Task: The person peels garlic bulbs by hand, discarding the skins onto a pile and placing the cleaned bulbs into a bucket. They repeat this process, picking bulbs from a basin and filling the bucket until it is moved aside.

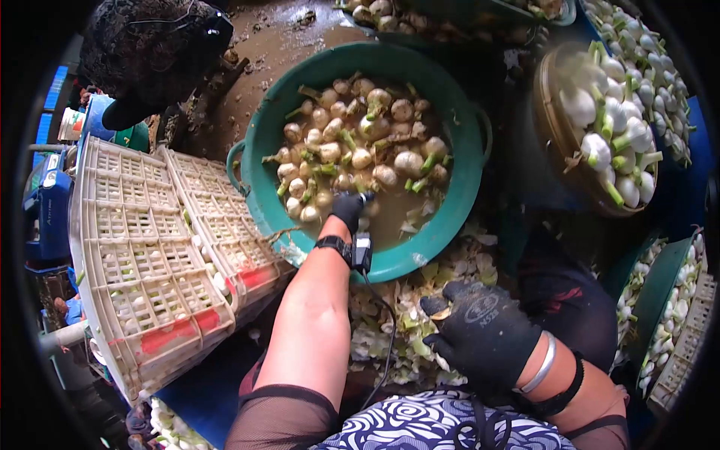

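My left hand (350, 210), in a black glove, reaches over the near rim of a green tub (469, 180). It is among garlic bulbs (330, 153) that float in murky brown water, their stems cut short. Its fingers are mostly hidden from above. Black-gloved as well, my right hand (484, 334) is above my lap to the right, its fingers curled and the thumb side facing the tub. A small yellowish bit shows at its fingertips, and I cannot tell what it is. Below both hands lies a heap of pale garlic peelings (405, 322).
White plastic crates (142, 247) full of garlic stand at the left, close to the tub. At the upper right is a round basket (559, 120) of cleaned white garlic (619, 135). More garlic lies at the far right. A dark-clothed person (150, 52) is at the upper left.
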The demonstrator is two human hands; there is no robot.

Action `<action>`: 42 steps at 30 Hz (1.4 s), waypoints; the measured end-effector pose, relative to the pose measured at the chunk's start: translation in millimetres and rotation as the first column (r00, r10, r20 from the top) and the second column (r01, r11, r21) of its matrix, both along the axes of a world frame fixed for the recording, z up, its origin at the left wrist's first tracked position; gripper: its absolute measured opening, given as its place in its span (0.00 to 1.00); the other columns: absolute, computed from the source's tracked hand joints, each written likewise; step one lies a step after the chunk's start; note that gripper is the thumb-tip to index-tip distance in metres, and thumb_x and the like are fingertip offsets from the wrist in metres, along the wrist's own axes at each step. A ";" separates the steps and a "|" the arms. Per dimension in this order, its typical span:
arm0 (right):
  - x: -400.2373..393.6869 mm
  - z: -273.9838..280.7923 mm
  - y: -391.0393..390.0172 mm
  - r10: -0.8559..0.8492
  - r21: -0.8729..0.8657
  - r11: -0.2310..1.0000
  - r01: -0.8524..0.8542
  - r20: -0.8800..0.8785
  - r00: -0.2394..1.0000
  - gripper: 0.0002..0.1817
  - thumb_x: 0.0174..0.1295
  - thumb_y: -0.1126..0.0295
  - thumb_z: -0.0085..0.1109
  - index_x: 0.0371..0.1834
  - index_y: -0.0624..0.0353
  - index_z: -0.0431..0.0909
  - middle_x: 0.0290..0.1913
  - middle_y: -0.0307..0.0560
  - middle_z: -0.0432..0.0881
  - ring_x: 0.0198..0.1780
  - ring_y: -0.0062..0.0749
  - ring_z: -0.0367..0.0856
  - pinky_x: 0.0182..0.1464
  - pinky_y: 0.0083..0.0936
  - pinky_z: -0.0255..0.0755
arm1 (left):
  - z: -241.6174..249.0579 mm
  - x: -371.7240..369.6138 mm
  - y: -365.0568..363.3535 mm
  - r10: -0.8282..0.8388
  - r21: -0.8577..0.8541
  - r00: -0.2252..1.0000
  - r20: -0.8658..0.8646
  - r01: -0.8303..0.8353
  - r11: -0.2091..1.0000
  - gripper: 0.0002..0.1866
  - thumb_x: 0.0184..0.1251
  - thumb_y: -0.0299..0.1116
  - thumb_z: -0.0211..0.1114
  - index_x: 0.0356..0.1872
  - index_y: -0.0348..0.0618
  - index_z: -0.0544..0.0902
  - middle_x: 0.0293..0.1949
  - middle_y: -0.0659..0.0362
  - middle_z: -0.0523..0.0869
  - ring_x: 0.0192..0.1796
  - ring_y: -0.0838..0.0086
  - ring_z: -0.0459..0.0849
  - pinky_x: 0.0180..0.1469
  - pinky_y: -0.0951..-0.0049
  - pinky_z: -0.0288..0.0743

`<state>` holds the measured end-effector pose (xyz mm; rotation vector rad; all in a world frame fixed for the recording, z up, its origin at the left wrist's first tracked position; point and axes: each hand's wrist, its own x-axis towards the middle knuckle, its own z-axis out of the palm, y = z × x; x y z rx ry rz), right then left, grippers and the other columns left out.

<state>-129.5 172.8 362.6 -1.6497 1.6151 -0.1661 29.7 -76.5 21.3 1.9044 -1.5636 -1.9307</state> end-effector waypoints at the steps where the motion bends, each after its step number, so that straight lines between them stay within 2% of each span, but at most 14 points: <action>1: 1.4 0.1 -3.2 0.010 0.039 0.999 -0.010 -0.015 1.000 0.20 0.55 0.59 0.58 0.49 0.56 0.74 0.36 0.55 0.76 0.38 0.52 0.78 0.38 0.43 0.73 | -29.6 23.5 -2.2 -0.610 -0.417 0.792 0.032 0.565 0.712 0.21 0.51 0.43 0.72 0.41 0.40 0.80 0.33 0.53 0.83 0.32 0.69 0.79 0.34 0.67 0.74; 2: 2.7 1.9 -7.2 0.020 0.070 0.997 -0.018 -0.026 0.999 0.20 0.55 0.58 0.58 0.49 0.56 0.74 0.37 0.55 0.76 0.38 0.52 0.79 0.39 0.43 0.73 | 1.0 16.7 8.0 -0.762 -0.484 0.609 0.221 0.747 0.457 0.21 0.48 0.44 0.73 0.40 0.42 0.81 0.35 0.53 0.84 0.34 0.70 0.80 0.34 0.66 0.74; 3: 2.8 5.2 -11.7 0.023 0.095 0.995 -0.019 -0.037 0.999 0.21 0.55 0.57 0.58 0.50 0.55 0.74 0.37 0.55 0.77 0.39 0.51 0.79 0.40 0.44 0.73 | -27.4 25.5 16.9 -0.483 -0.292 0.874 -0.054 0.449 0.845 0.19 0.48 0.42 0.73 0.40 0.44 0.83 0.37 0.51 0.85 0.37 0.69 0.82 0.39 0.67 0.76; 4: 3.7 8.3 -16.0 0.030 0.108 0.994 -0.025 -0.045 0.999 0.22 0.56 0.56 0.57 0.51 0.55 0.75 0.38 0.55 0.77 0.39 0.51 0.79 0.41 0.44 0.73 | -43.5 35.2 24.5 -0.577 -0.416 0.768 0.278 0.638 0.648 0.16 0.49 0.38 0.72 0.39 0.43 0.84 0.38 0.51 0.86 0.40 0.70 0.83 0.43 0.70 0.76; 5: 5.2 6.8 -15.7 0.019 0.090 0.996 -0.016 -0.034 0.999 0.23 0.56 0.55 0.56 0.52 0.55 0.75 0.39 0.55 0.78 0.41 0.51 0.79 0.44 0.45 0.73 | -16.2 31.5 36.6 -0.273 -0.150 0.938 -0.212 0.245 0.958 0.17 0.49 0.33 0.71 0.42 0.41 0.84 0.40 0.53 0.86 0.41 0.71 0.83 0.45 0.72 0.75; 8: 3.9 13.0 -20.0 -0.106 -0.024 0.994 0.106 0.000 0.994 0.28 0.55 0.53 0.59 0.57 0.56 0.73 0.49 0.60 0.76 0.49 0.54 0.77 0.51 0.43 0.71 | 79.9 27.2 56.3 0.064 0.101 0.921 -0.384 -0.027 0.995 0.19 0.54 0.31 0.70 0.48 0.40 0.82 0.39 0.60 0.85 0.38 0.75 0.82 0.41 0.75 0.75; 14: 16.5 -23.5 -23.3 -0.285 -0.425 0.818 0.387 0.285 0.915 0.53 0.45 0.55 0.72 0.71 0.64 0.50 0.64 0.67 0.62 0.63 0.56 0.66 0.65 0.39 0.61 | 274.1 15.4 94.6 0.104 0.090 0.775 -0.624 -0.060 0.994 0.19 0.66 0.40 0.62 0.53 0.39 0.78 0.38 0.62 0.83 0.36 0.78 0.81 0.38 0.78 0.75; 18: 26.9 -22.7 -25.5 -0.222 -0.470 0.678 0.565 0.602 0.767 0.40 0.43 0.62 0.73 0.60 0.65 0.68 0.55 0.58 0.76 0.55 0.48 0.76 0.59 0.36 0.68 | 326.5 24.1 129.5 0.001 -0.117 0.783 -0.622 -0.094 0.989 0.19 0.67 0.43 0.62 0.48 0.35 0.80 0.31 0.63 0.82 0.32 0.82 0.77 0.34 0.79 0.73; 21: 40.7 -20.5 -19.3 -0.141 -0.016 0.734 0.679 0.974 0.176 0.35 0.49 0.77 0.68 0.62 0.69 0.64 0.54 0.51 0.76 0.53 0.32 0.77 0.55 0.28 0.74 | 351.1 28.4 139.1 -0.064 -0.210 0.795 -0.604 -0.081 0.974 0.17 0.66 0.41 0.62 0.45 0.35 0.81 0.33 0.61 0.83 0.32 0.81 0.79 0.36 0.79 0.74; 26: 33.7 -19.0 -16.3 -0.248 0.202 0.749 0.631 0.969 -0.016 0.35 0.53 0.81 0.64 0.66 0.69 0.59 0.54 0.50 0.76 0.51 0.30 0.78 0.55 0.28 0.74 | 360.5 26.7 136.3 -0.127 -0.253 0.785 -0.607 -0.039 0.967 0.12 0.66 0.34 0.61 0.43 0.35 0.82 0.33 0.61 0.84 0.32 0.80 0.80 0.36 0.78 0.75; 36: 40.4 -10.0 -21.2 -0.363 0.180 0.693 0.698 0.924 0.123 0.27 0.62 0.70 0.59 0.62 0.69 0.62 0.48 0.46 0.77 0.44 0.23 0.77 0.47 0.23 0.74 | 358.8 28.8 137.2 -0.175 -0.298 0.777 -0.605 -0.017 0.954 0.10 0.64 0.24 0.58 0.43 0.33 0.81 0.31 0.59 0.84 0.29 0.77 0.82 0.33 0.76 0.77; 39: 15.8 -8.0 -16.8 -0.014 -0.541 0.752 0.376 0.557 0.830 0.14 0.59 0.72 0.61 0.46 0.63 0.73 0.39 0.47 0.79 0.39 0.29 0.79 0.39 0.26 0.76 | 348.7 31.9 138.1 -0.415 -0.635 0.846 -0.334 0.123 0.763 0.08 0.62 0.31 0.62 0.40 0.40 0.82 0.30 0.54 0.84 0.29 0.72 0.83 0.33 0.72 0.75; 40: 15.9 17.5 -11.7 0.044 -0.510 0.777 0.368 0.628 0.777 0.14 0.60 0.69 0.60 0.46 0.63 0.73 0.38 0.48 0.80 0.38 0.34 0.80 0.39 0.29 0.77 | 355.1 28.6 140.7 -0.495 -0.821 0.863 -0.104 0.207 0.533 0.08 0.58 0.31 0.63 0.38 0.43 0.82 0.32 0.52 0.83 0.34 0.62 0.83 0.37 0.68 0.75; 42: 10.3 -0.5 -20.8 -0.741 0.632 0.667 -0.395 0.618 -0.264 0.15 0.62 0.64 0.55 0.47 0.62 0.73 0.37 0.49 0.80 0.37 0.37 0.81 0.39 0.31 0.77 | 341.3 31.5 138.1 -0.617 -0.880 0.787 0.027 0.311 0.359 0.12 0.54 0.32 0.64 0.40 0.45 0.80 0.36 0.52 0.82 0.40 0.57 0.81 0.41 0.65 0.74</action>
